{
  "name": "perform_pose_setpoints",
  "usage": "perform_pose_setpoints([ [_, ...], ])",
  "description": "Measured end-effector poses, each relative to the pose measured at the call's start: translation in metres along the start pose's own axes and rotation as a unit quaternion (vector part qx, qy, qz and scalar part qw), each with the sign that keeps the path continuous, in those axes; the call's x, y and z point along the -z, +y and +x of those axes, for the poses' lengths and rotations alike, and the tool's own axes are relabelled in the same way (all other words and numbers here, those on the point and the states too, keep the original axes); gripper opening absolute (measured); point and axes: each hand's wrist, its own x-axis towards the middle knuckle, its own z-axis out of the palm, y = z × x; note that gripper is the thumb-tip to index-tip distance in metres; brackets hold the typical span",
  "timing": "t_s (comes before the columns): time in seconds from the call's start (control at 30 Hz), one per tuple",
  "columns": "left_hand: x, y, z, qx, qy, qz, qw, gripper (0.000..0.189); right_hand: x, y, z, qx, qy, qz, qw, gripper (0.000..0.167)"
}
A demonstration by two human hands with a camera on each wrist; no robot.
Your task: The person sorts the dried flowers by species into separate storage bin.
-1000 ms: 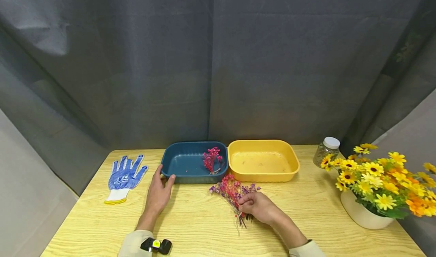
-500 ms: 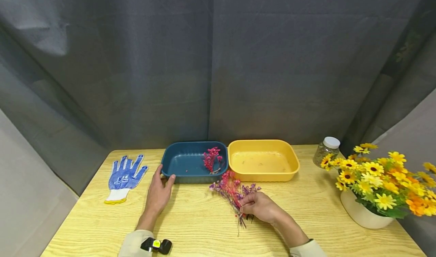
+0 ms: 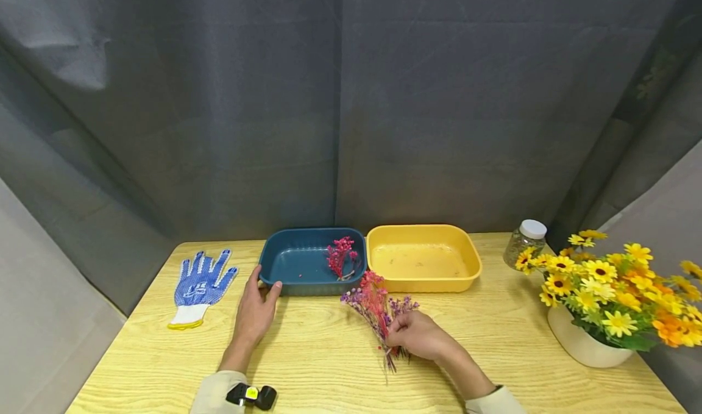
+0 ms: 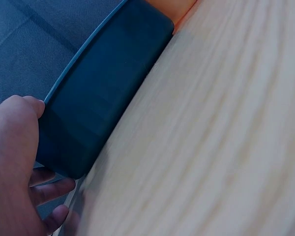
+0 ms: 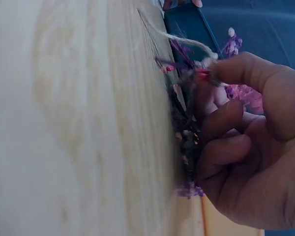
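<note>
In the head view my left hand (image 3: 256,310) holds the near left corner of a dark blue plastic tray (image 3: 312,289). The left wrist view shows the thumb at its rim and the fingers around its end wall. My right hand (image 3: 419,335) pinches thin stems in a small bunch of dried flowers, pink ones (image 3: 373,292) among purple ones (image 3: 356,299), in front of the trays. Up close in the right wrist view, thumb and fingertips meet on the stems, beside a pale string (image 5: 179,38). A crimson dried sprig (image 3: 341,255) lies inside the blue tray.
A yellow tray (image 3: 425,286) stands right against the blue one. At left lies a blue and white work glove (image 3: 200,286). A lidded jar (image 3: 525,244) and a white pot (image 3: 587,344) of yellow flowers stand at right. A dark curtain (image 3: 340,109) hangs behind the table.
The pink flowers have shifted slightly up and right, and the purple stems have shifted a little with them. My right fingers have closed in tighter on the stems; my left hand stays put.
</note>
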Motion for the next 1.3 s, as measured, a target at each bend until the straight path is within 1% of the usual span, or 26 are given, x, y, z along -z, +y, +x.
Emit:
perform_pose_setpoints([
  [0.13,-0.0004,-0.0004,0.0006,-0.001,0.001,-0.002,1.0,0.072,-0.0018,-0.0039,-0.0036,0.001,-0.014,-0.034,0.9993,0.011],
  [0.3,-0.0007,-0.0003,0.0007,0.0,0.001,-0.003,1.0,0.072,-0.0019,-0.005,-0.0054,0.007,-0.022,-0.034,0.9992,0.003],
  [0.43,-0.0011,-0.0003,0.0008,0.001,0.001,-0.002,1.0,0.072,-0.0016,-0.0043,-0.0054,0.011,-0.015,-0.038,0.9991,0.007],
  [0.57,-0.0008,-0.0003,0.0007,0.001,0.0,0.0,1.0,0.073,-0.001,-0.0039,-0.0045,-0.004,-0.014,-0.017,0.9997,0.01],
  [0.67,-0.0001,0.0002,0.0001,0.001,0.0,0.0,1.0,0.073,-0.0013,-0.0034,-0.0037,-0.015,-0.02,0.014,0.9996,0.01],
  [0.83,0.0004,0.0014,-0.0002,0.0,0.001,-0.003,1.0,0.072,-0.004,-0.002,-0.0031,-0.018,-0.026,0.047,0.9984,0.01],
  [1.03,0.0008,0.0023,0.0002,-0.002,-0.004,-0.004,1.0,0.073,-0.0044,-0.0016,-0.0027,-0.026,-0.014,0.045,0.9986,0.008],
  [1.13,0.0011,0.0022,0.0004,-0.002,-0.005,-0.004,1.0,0.074,-0.0031,-0.0011,-0.0035,-0.024,-0.009,0.037,0.999,0.011],
  [1.3,0.0011,0.0013,0.0002,-0.001,-0.005,-0.005,1.0,0.073,-0.0024,-0.0006,-0.0039,-0.014,-0.018,0.037,0.9991,0.009],
])
